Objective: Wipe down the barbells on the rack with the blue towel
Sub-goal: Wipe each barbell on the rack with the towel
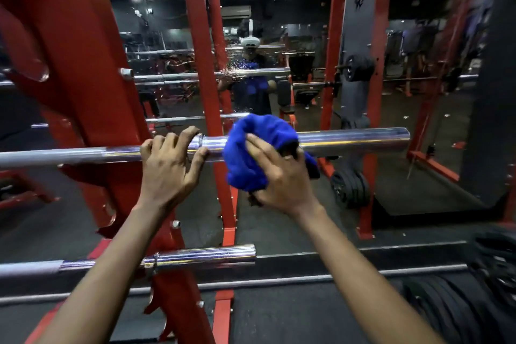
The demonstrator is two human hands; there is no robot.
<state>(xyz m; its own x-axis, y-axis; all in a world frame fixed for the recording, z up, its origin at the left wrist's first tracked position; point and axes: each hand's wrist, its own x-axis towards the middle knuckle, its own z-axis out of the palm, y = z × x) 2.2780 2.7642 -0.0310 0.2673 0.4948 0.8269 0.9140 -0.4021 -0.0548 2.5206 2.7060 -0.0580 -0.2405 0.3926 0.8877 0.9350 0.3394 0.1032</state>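
Head view looks down along two bare forearms that reach up from the bottom edge to a chrome barbell [354, 138] crossing the middle of the frame from the left edge to its free end at centre right.

Left hand [167, 165] sits left of centre, back to the camera. Its four fingers hook over the top of the barbell at the collar, knuckles raised. The thumb stretches out to the right and lies against the near side of the steel, so the hand is clamped on the barbell. The wrist is bent back, and the forearm runs down to the lower left corner.

Right hand [282, 176] is just right of centre. It grips the blue towel [251, 148], which is bunched over the thick sleeve of the barbell and hangs below it. The fingers spread across the cloth and curl over it, pressing it onto the metal. The thumb is hidden under the towel. The two hands are near each other but apart, with bare chrome between them.

A red rack [92, 92] carries the barbell and fills the left of the frame. A lower barbell [201, 257] rests on it beneath the left forearm. Behind the rack, a spotted mirror [307, 22] reflects the person. Black plates [446, 310] lie at lower right.
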